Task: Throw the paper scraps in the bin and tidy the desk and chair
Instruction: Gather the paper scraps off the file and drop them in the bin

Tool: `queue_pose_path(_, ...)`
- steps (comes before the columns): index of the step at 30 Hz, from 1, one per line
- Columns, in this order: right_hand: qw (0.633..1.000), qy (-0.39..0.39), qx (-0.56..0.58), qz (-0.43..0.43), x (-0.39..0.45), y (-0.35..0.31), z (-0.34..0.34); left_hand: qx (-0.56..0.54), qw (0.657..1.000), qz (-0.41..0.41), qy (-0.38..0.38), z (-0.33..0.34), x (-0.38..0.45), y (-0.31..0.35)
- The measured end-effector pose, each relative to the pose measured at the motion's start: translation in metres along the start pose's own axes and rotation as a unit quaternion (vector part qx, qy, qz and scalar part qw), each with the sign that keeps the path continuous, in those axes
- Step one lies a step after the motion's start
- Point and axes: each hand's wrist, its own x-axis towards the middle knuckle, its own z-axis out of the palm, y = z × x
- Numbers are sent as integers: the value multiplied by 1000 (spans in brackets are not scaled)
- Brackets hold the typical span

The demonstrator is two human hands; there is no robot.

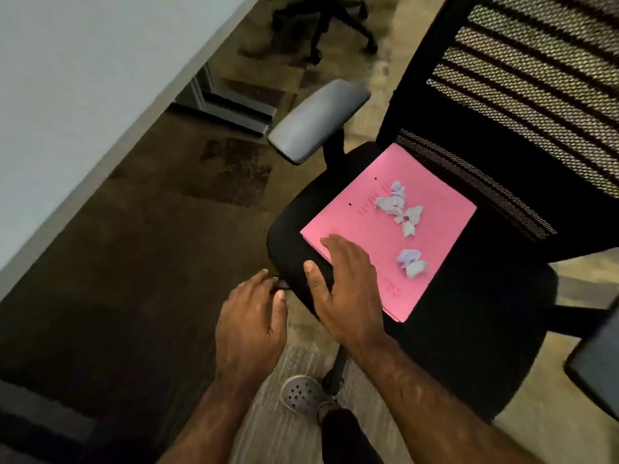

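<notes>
A pink folder (375, 229) lies flat on the black seat of an office chair (469, 313). Several crumpled pale-lilac paper scraps (400, 205) sit on the folder, with a smaller clump of scraps (412, 262) nearer its front edge. My right hand (345, 286) rests palm down on the folder's near corner and the seat's front edge, fingers spread, holding nothing. My left hand (251, 316) hovers just left of the seat edge with its fingers loosely curled and apart, empty. No bin is in view.
The white desk (67, 95) runs along the left. The chair's grey armrest (318, 118) juts out on the left side, and its mesh backrest (536, 95) rises at right. Another chair's wheeled base (321, 25) stands on the carpet behind. My grey clog (301, 393) is below.
</notes>
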Motion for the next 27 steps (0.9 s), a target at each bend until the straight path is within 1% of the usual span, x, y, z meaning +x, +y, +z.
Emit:
queue_pose_path(3,993,43,-70,88,10,48,-18,13,998,42,-33,29,24,21)
queue_pose_path(6,980,48,-110,161,16,92,-26,44,994,84,-60,55,47,37)
queue_pose_path(8,974,35,-127,182,19,115,-26,65,989,114,-70,70,63,45)
queue_pose_path(10,973,11,-142,179,23,134,-22,95,980,149,-89,84,82,55)
queue_pose_path(13,975,-23,-148,165,34,154,-16,140,956,217,-139,106,115,69)
queue_pose_path(15,976,-28,-148,158,44,165,-14,158,940,253,-167,122,139,77)
queue_pose_path(18,978,-15,-153,144,62,180,-14,179,917,301,-192,143,180,91)
queue_pose_path(22,975,-38,-153,155,84,200,-15,196,885,351,-234,163,236,117)
queue_pose_path(25,975,-60,-171,127,94,210,-13,207,857,376,-286,177,260,128)
queue_pose_path(27,978,-59,-169,110,95,213,-13,207,845,386,-309,186,261,128)
